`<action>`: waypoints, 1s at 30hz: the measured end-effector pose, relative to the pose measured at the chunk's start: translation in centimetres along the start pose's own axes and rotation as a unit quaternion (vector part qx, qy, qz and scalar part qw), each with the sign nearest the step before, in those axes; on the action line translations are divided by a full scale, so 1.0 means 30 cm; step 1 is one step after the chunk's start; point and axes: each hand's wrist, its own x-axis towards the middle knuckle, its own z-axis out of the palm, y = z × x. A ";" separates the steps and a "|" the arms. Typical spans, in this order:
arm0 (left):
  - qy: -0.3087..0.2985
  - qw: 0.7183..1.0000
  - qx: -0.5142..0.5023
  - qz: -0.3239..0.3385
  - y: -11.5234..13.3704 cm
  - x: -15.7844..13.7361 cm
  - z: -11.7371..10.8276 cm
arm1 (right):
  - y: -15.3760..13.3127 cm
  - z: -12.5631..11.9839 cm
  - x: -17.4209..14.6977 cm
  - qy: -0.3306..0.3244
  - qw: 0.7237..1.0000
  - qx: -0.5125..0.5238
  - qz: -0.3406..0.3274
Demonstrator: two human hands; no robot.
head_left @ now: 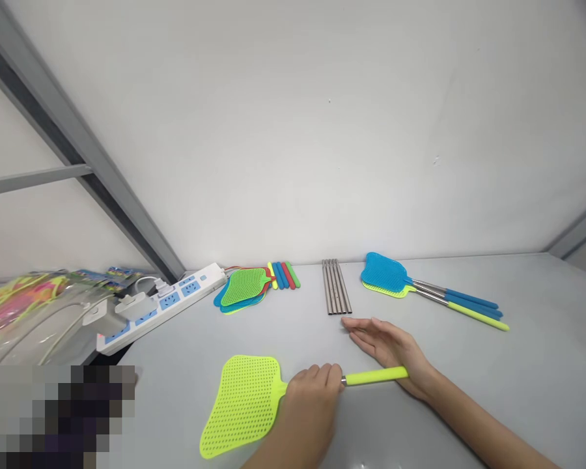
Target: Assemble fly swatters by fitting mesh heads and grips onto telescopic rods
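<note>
A yellow-green fly swatter (pixel 244 405) lies across the near part of the table, its mesh head to the left. My left hand (pixel 312 400) is closed round its shaft just beside the head, covering most of the metal rod. The swatter's yellow handle points right, and its end meets the palm of my right hand (pixel 393 355). That hand is open, with its fingers stretched out to the left. Beyond my fingertips lie several metal rods (pixel 336 286) side by side. Finished-looking swatters, blue (pixel 385 272) and yellow, are stacked at the right with their handles fanned out.
Loose swatter heads (pixel 247 286) are piled at the back left, beside several coloured handles (pixel 284 275). A white power strip (pixel 176 296) with plugs runs along the left. Plastic-wrapped goods (pixel 24 303) lie beyond it. A white wall (pixel 322 130) rises behind the grey table (pixel 176 391).
</note>
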 end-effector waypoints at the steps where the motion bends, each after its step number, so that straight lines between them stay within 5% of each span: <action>1: -0.016 1.000 0.005 -0.003 0.004 0.001 0.001 | 0.001 0.001 0.000 0.002 1.000 0.006 0.000; 11: -0.078 0.997 0.021 0.007 0.009 -0.002 0.033 | 0.021 0.009 0.001 0.011 0.999 0.036 0.014; 22: -0.020 0.993 -0.114 -0.022 0.022 -0.026 0.006 | 0.041 0.013 -0.008 0.014 0.999 0.038 0.004; 30: -0.038 0.991 -0.121 -0.030 0.018 -0.020 0.006 | 0.045 0.017 -0.017 0.024 0.999 0.046 0.006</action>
